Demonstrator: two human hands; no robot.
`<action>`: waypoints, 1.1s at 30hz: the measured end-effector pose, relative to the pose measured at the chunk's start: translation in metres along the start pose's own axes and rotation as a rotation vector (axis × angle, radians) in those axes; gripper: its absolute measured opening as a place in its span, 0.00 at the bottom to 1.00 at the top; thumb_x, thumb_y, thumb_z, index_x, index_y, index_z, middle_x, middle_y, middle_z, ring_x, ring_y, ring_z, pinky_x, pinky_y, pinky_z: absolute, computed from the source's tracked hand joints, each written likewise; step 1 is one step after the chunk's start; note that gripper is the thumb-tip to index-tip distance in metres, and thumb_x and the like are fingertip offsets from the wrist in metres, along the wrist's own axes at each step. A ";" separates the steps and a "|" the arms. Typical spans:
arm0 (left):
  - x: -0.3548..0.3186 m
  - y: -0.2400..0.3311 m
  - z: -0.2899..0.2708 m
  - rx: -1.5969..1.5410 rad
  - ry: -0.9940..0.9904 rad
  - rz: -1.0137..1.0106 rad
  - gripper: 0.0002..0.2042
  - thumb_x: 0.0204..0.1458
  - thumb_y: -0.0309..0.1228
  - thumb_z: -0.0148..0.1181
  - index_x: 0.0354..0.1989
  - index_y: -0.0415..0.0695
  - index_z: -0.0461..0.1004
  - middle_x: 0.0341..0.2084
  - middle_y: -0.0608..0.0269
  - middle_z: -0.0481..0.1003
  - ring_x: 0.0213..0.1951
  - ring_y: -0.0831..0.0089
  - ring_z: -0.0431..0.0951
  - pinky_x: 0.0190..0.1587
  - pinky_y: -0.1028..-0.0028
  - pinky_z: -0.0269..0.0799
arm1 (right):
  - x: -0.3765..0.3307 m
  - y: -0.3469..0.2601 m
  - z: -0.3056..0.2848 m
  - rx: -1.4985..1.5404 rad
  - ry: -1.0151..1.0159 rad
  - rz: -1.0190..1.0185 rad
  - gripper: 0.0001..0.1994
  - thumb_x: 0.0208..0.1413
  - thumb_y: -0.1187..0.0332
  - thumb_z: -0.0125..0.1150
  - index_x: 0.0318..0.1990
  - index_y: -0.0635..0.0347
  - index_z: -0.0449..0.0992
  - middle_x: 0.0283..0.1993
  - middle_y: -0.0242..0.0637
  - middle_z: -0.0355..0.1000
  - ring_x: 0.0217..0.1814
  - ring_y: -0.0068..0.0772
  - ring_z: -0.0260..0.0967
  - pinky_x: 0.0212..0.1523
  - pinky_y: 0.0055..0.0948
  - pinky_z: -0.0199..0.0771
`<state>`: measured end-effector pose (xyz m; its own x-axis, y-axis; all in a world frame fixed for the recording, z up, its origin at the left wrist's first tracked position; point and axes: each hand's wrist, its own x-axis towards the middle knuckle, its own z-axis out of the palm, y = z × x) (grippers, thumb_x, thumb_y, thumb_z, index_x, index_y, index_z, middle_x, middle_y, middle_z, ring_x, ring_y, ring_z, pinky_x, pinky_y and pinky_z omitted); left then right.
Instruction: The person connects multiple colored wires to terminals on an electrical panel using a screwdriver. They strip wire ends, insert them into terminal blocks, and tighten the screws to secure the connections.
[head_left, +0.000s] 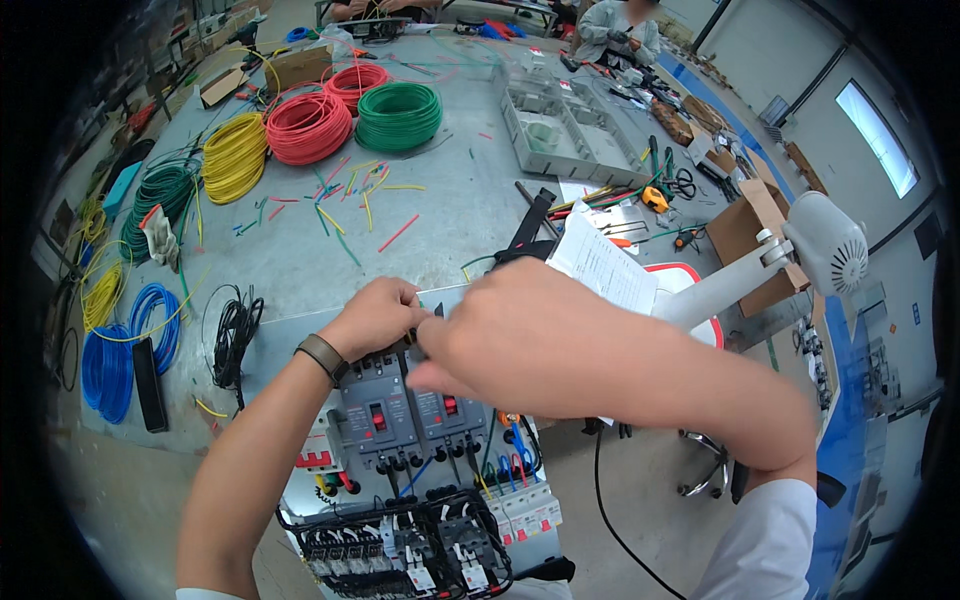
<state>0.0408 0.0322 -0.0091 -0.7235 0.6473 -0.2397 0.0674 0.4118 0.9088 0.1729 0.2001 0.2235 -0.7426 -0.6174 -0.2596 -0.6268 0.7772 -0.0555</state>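
My left hand [378, 318], with a dark band on the wrist, is closed at the top end of a grey moulded-case circuit breaker [377, 412] with a red toggle. Beside it my right hand [505, 338] is curled with its fingertips close to the left ones. It partly covers a second grey circuit breaker [452, 412]. What the fingers pinch is hidden. Both breakers sit on a metal mounting plate [290, 330]. Lower on the plate are contactors [466, 548] wired in black, and small breakers with red levers [528, 518].
Coils of red wire [308, 128], green wire [398, 117], yellow wire [234, 157] and blue wire [106, 372] lie on the grey table [300, 250]. A grey divided tray [570, 130] stands farther back. At right are paper sheets [600, 262] and a white jointed arm [730, 280]. Another person [618, 35] sits beyond.
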 end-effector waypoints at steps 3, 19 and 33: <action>-0.001 0.006 -0.004 0.021 -0.009 -0.023 0.16 0.56 0.39 0.72 0.22 0.44 0.76 0.18 0.68 0.72 0.25 0.76 0.70 0.33 0.68 0.68 | -0.005 0.002 0.037 0.318 0.169 0.103 0.19 0.76 0.54 0.60 0.58 0.63 0.81 0.26 0.50 0.79 0.28 0.59 0.80 0.34 0.51 0.79; -0.002 0.001 -0.001 -0.003 0.025 -0.022 0.16 0.58 0.40 0.71 0.24 0.43 0.77 0.19 0.67 0.75 0.26 0.75 0.73 0.34 0.66 0.70 | -0.023 0.001 0.012 0.048 0.258 -0.105 0.24 0.65 0.55 0.72 0.58 0.65 0.82 0.42 0.50 0.82 0.49 0.58 0.83 0.50 0.54 0.82; 0.001 0.006 0.000 0.081 -0.007 -0.016 0.15 0.54 0.42 0.72 0.25 0.43 0.79 0.20 0.62 0.78 0.26 0.68 0.77 0.37 0.64 0.74 | -0.037 0.019 0.003 0.121 0.330 -0.083 0.26 0.65 0.57 0.74 0.64 0.65 0.80 0.69 0.52 0.74 0.65 0.55 0.78 0.69 0.49 0.76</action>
<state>0.0406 0.0350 -0.0034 -0.7200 0.6449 -0.2563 0.1119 0.4724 0.8743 0.1896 0.2379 0.2291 -0.7390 -0.6696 0.0746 -0.6703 0.7194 -0.1823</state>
